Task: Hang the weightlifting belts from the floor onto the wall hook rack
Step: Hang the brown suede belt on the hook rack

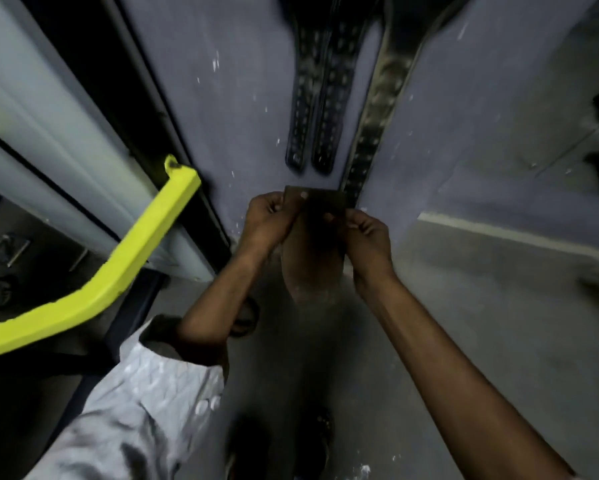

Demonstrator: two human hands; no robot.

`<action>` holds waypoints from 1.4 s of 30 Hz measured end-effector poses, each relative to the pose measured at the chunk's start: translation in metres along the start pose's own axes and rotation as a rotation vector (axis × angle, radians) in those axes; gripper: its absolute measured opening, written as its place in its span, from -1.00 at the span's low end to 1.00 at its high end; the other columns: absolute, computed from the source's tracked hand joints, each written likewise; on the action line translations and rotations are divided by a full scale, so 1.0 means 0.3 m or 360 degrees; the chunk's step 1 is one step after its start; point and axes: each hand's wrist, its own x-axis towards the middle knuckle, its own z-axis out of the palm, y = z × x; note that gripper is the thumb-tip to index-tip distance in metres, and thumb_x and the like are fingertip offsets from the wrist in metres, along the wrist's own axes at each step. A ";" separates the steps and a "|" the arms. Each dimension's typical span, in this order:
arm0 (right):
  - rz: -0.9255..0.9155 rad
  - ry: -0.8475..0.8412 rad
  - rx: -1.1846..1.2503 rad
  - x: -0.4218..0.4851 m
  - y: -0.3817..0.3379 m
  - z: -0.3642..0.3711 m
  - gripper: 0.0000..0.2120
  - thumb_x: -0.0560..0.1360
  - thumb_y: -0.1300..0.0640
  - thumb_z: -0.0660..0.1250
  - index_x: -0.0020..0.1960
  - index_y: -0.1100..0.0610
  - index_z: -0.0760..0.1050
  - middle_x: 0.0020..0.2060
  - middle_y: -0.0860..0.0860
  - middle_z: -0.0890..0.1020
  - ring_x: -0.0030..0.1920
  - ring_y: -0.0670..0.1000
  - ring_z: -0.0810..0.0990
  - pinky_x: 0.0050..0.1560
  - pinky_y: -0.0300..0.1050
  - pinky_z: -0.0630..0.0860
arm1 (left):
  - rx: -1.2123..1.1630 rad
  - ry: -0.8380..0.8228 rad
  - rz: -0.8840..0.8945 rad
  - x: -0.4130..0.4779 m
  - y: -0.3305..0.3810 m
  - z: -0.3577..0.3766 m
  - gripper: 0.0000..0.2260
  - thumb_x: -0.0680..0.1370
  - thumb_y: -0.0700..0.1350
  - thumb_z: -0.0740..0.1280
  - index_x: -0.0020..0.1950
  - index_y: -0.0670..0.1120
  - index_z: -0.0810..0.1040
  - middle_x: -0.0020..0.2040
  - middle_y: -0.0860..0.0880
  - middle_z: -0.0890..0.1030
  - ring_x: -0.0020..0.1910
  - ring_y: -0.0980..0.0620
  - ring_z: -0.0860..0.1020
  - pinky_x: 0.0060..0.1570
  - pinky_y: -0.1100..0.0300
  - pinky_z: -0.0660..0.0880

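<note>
So the left hand [266, 216] and right hand [367, 233] each pinch a top corner of a brown belt [313, 244], held up in front of the wall [221, 98], just below three hanging belts [329, 98]. There's a yellow rail [124, 268] off to the left.

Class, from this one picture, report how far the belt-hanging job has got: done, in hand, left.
Done: a pair of dark straps and a third strap already hang down the wall. In hand: the left hand and right hand pinch a brown belt at its top edge. Left: hooking it; the rack is out of view, and further belts cannot be made out.
</note>
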 end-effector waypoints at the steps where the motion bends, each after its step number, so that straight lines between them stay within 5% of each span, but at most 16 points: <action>1: -0.0028 -0.0007 -0.0003 -0.031 -0.095 0.001 -0.87 0.58 0.19 0.40 0.08 0.18 0.67 -0.15 -0.05 0.73 -0.17 -0.18 0.69 -0.26 -0.38 0.56 | -0.0006 -0.0006 0.0052 -0.029 0.097 -0.012 -0.54 0.57 0.11 0.40 -0.10 -0.35 0.62 -0.33 -0.24 0.53 -0.36 -0.03 0.46 -0.39 0.22 0.36; 4: -0.0136 0.0027 0.0060 -0.118 -0.389 0.014 -0.84 0.57 0.22 0.38 0.10 0.20 0.68 -0.08 0.03 0.74 -0.06 0.01 0.70 -0.23 -0.25 0.61 | -0.0087 -0.0020 0.0243 -0.121 0.405 -0.045 -0.68 0.58 0.04 0.42 -0.14 -0.22 0.68 -0.32 -0.11 0.65 -0.35 0.10 0.58 -0.37 0.28 0.48; 7: -0.0276 0.0047 0.0260 -0.255 -0.670 0.043 -0.83 0.57 0.25 0.35 0.12 0.23 0.66 -0.01 0.17 0.75 -0.03 0.11 0.73 -0.11 -0.05 0.71 | -0.0177 -0.0072 0.0476 -0.251 0.695 -0.092 -0.70 0.59 0.00 0.41 0.03 -0.25 0.69 -0.19 -0.12 0.72 -0.29 0.12 0.68 -0.31 0.27 0.54; 12: -0.0563 0.0073 0.0475 -0.542 -1.055 0.099 -0.84 0.59 0.29 0.30 0.10 0.29 0.62 -0.13 0.19 0.71 -0.19 0.08 0.68 -0.18 -0.05 0.69 | -0.0284 -0.0224 0.0803 -0.523 1.033 -0.207 -0.72 0.61 -0.04 0.39 0.16 -0.24 0.66 -0.11 -0.07 0.74 -0.21 0.14 0.70 -0.27 0.31 0.58; 19: -0.0834 0.0102 0.0517 -0.928 -1.400 0.171 -0.90 0.57 0.28 0.34 -0.07 0.20 0.62 -0.21 0.13 0.70 -0.23 0.03 0.67 -0.29 -0.13 0.65 | -0.0216 -0.0295 0.1179 -0.835 1.269 -0.393 -0.77 0.59 -0.04 0.41 0.10 -0.19 0.67 -0.06 -0.04 0.74 -0.13 0.13 0.71 -0.17 0.26 0.60; 26: -0.1043 0.0120 0.0586 -1.188 -1.667 0.157 -0.92 0.54 0.28 0.35 -0.10 0.18 0.61 -0.14 0.16 0.66 -0.14 0.09 0.60 -0.12 0.01 0.60 | 0.0002 -0.0443 0.1256 -1.009 1.174 -0.445 -0.87 0.50 0.01 0.48 0.00 0.00 0.69 -0.07 0.08 0.76 -0.07 0.10 0.72 -0.10 0.21 0.62; 33: -0.1274 0.0091 0.0626 -1.320 -1.830 0.122 -0.74 0.53 0.31 0.36 -0.32 0.13 0.52 -0.35 0.05 0.58 -0.34 -0.01 0.52 -0.25 -0.10 0.50 | 0.0262 -0.0583 0.1054 -1.093 1.028 -0.483 -0.77 0.47 -0.13 0.55 0.10 -0.12 0.71 0.00 0.04 0.76 0.01 0.05 0.73 -0.02 0.19 0.62; 37: -0.1306 0.0046 0.0628 -1.352 -1.841 0.107 -0.77 0.54 0.30 0.37 -0.29 0.15 0.54 -0.36 0.05 0.60 -0.38 -0.05 0.54 -0.33 -0.18 0.52 | 0.0062 -0.0542 0.1210 -1.177 1.226 -0.519 -0.63 0.43 0.04 0.54 0.15 -0.12 0.67 0.05 0.00 0.75 0.02 0.07 0.70 -0.01 0.24 0.58; 39: -0.1297 0.0025 0.0592 -1.353 -1.827 0.106 -0.80 0.55 0.29 0.37 -0.24 0.17 0.56 -0.29 0.11 0.62 -0.32 0.00 0.57 -0.28 -0.14 0.55 | -0.0129 -0.0453 0.1288 -1.205 1.392 -0.526 -0.58 0.45 0.20 0.42 0.12 -0.08 0.67 0.05 -0.05 0.71 0.02 -0.01 0.63 0.03 0.12 0.52; 42: -0.1267 -0.0043 0.0547 -1.349 -1.793 0.103 -0.86 0.58 0.25 0.37 -0.16 0.19 0.59 -0.20 0.16 0.67 -0.26 0.03 0.62 -0.23 -0.08 0.61 | -0.0445 -0.0416 0.1272 -1.258 1.651 -0.517 -0.56 0.51 0.31 0.36 0.03 -0.07 0.63 -0.17 -0.06 0.61 -0.18 -0.04 0.53 -0.06 0.09 0.44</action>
